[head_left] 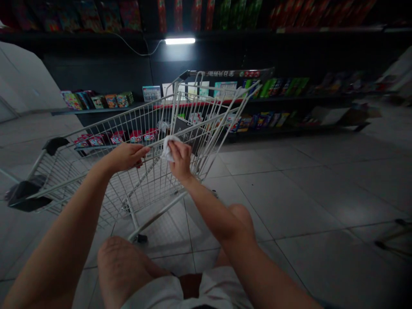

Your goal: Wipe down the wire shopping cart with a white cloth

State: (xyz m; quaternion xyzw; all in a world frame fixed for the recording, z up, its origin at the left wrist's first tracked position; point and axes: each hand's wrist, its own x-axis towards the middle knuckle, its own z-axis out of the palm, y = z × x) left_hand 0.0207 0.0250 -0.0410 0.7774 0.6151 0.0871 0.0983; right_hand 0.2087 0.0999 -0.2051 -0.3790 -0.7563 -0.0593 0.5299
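Observation:
A wire shopping cart (154, 180) stands on the floor right in front of my knees, turned sideways. My right hand (180, 159) pinches a crumpled white cloth (168, 148) and presses it against the cart's near upper rail. Just to the left, my left hand (125, 156) is closed around the same rail, its fingers partly hidden behind it. The cart's push handle (225, 73) with printed lettering is at the far upper end. A dark panel (188, 133) with pale markings shows behind the wires near the cloth.
Behind the cart run dark store shelves (106, 110) with boxes and packets. A lit tube lamp (180, 41) hangs there on a white cable. Grey floor tiles (289, 189) spread to the right. Dark metal legs (394, 236) stand at the right edge.

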